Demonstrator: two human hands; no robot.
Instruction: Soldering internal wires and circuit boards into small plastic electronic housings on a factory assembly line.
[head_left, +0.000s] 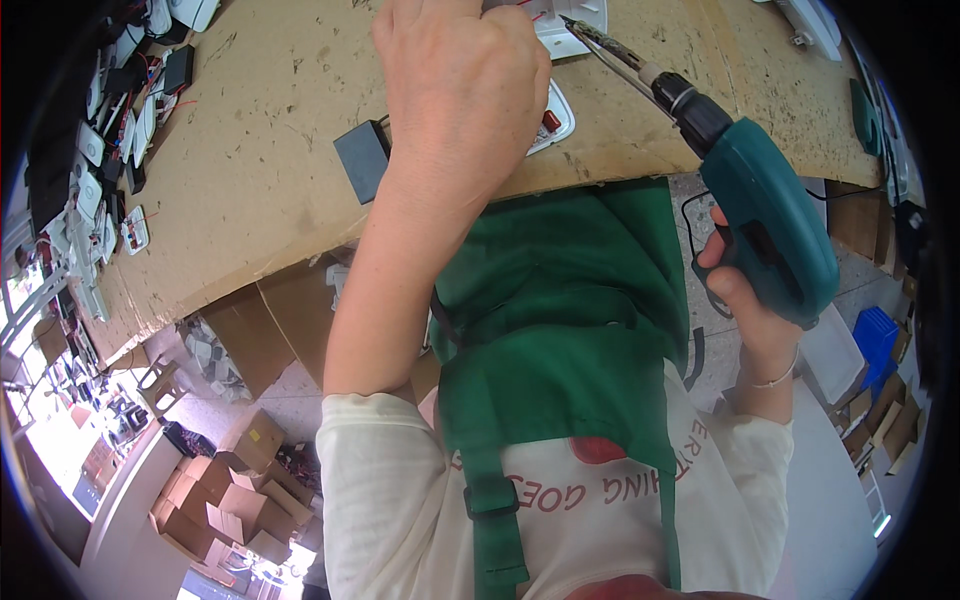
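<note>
My right hand (752, 298) grips a teal soldering gun (768, 205) by its handle. The gun's dark tip, with a thin feed tube beside it, points up and left toward a white plastic housing (585, 32) at the top edge. Above the table my left hand (462, 80) is curled closed, back of the hand up. Its fingertips are cut off or hidden, so what they hold cannot be made out. Partly behind that hand lies a small white shell (563, 118) with a red part in it. A black rectangular box (362, 161) with a cable rests left of my wrist.
The brown worktop (250, 130) is scuffed. Along its left side lies a heap of white and black electronic parts (110, 160). A white plastic piece (812, 28) sits at the far right. Cardboard boxes (240, 500) and a blue bin (876, 345) stand below table height.
</note>
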